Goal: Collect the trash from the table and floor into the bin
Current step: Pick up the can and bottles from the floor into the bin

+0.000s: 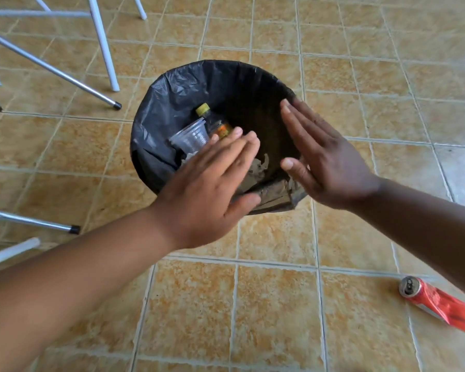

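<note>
From the head view, both hands, left hand (212, 183) and right hand (325, 159), are held flat and empty over the bin (156, 108). A crushed can (440, 304) is seen on the floor, lower right, its length slanting away rightward, nearer the right hand.

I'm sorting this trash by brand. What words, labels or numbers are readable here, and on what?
No text here is readable.
Red can: crushed, print too blurred to read.
Bottle: orange label too small to read.
Clear cup: faint marks on its wall, unreadable.
</note>
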